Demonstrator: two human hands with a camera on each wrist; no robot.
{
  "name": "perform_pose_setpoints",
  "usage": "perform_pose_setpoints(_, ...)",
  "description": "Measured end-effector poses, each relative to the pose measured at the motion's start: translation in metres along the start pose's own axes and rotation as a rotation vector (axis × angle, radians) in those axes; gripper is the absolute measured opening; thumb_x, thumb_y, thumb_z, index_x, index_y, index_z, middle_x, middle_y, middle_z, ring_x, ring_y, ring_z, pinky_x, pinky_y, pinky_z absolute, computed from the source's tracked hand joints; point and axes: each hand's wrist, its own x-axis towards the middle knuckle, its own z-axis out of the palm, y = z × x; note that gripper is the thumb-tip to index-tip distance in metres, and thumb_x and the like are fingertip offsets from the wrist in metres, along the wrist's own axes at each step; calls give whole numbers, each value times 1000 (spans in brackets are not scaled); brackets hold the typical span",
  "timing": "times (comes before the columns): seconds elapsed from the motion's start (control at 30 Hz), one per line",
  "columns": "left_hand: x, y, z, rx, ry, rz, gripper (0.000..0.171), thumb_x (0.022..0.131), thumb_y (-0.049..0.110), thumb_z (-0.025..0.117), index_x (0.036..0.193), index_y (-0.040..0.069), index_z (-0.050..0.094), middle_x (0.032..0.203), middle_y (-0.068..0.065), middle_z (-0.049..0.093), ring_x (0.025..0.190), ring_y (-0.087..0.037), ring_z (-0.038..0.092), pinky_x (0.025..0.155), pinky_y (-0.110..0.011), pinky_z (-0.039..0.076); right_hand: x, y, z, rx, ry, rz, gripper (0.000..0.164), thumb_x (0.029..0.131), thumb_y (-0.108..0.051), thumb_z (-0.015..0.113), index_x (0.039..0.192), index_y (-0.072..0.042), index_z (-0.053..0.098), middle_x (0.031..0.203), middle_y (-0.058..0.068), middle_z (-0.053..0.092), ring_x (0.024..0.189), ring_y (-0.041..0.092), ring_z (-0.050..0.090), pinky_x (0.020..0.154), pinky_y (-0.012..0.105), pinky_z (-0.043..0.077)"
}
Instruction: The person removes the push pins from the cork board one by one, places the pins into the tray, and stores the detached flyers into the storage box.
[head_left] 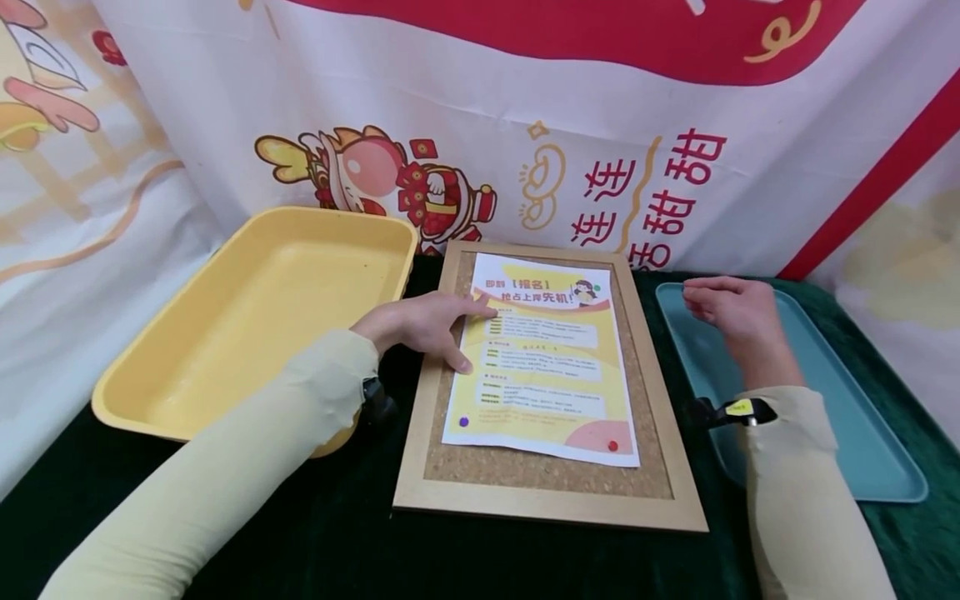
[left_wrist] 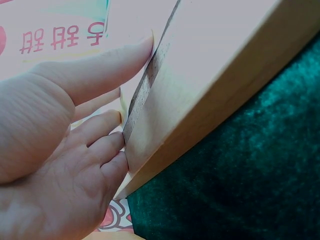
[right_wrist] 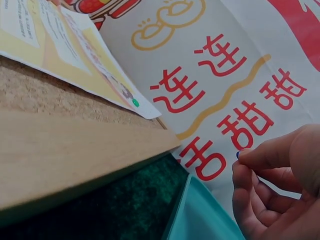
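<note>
A printed yellow sheet [head_left: 540,375] lies on a wood-framed cork board [head_left: 551,479]. My left hand [head_left: 431,325] rests on the sheet's left side, thumb and fingers spread. In the left wrist view, that hand [left_wrist: 75,125] touches the sheet near the wooden frame. A purple pushpin [head_left: 463,422] is at the lower left of the sheet, a red pushpin [head_left: 612,446] at the lower right, and a green pushpin [right_wrist: 135,102] by the upper right corner. Over the blue tray, my right hand [head_left: 738,312] pinches a small blue pushpin [right_wrist: 237,154], mostly hidden by the fingertips.
Left of the board stands a deep yellow basin [head_left: 187,367]; to the right lies a shallow blue tray [head_left: 847,433]. Dark green cloth [head_left: 480,558] covers the table. A printed white backdrop [head_left: 465,92] hangs right behind the board.
</note>
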Motion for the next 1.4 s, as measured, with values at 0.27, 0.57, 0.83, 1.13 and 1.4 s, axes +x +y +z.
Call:
perform_pose_setpoints(0.27,2,3,2,6,-11,9,91,91,27,87,167,22,37,177,-8,26,146,-26,39,129,-48,27,5,14,-8,-58,2,71,54,108,-45,59,154,-16,57,117,-13,64,113,9,60,105,29,49)
perform_pose_setpoints(0.57,11,6,4,5,-11,27,91,91,27,86,167,22,37,179,-4,21,149,-24,37,130,-46,27,12,32,-23,-110,6,120,58,108,-47,57,157,-16,54,91,-24,63,107,9,60,93,25,50)
perform_pose_setpoints(0.83,12,6,5,-6,-16,17,91,91,27,86,167,24,36,180,-1,19,145,-24,38,129,-45,27,11,35,-24,-125,8,141,55,110,-43,55,157,-14,54,77,-27,60,112,16,58,95,31,45)
perform_pose_setpoints(1.13,7,4,2,2,-17,1,90,92,28,85,167,24,36,180,0,18,148,-24,36,130,-46,25,12,33,-17,-144,5,138,55,109,-45,56,155,-14,56,79,-26,60,114,18,57,106,41,45)
perform_pose_setpoints(1.4,0,0,-1,1,-16,-15,92,92,27,86,168,24,35,180,0,18,146,-25,37,130,-47,25,17,30,-9,-181,-8,105,57,108,-46,57,153,-10,59,87,-22,63,115,21,56,100,39,44)
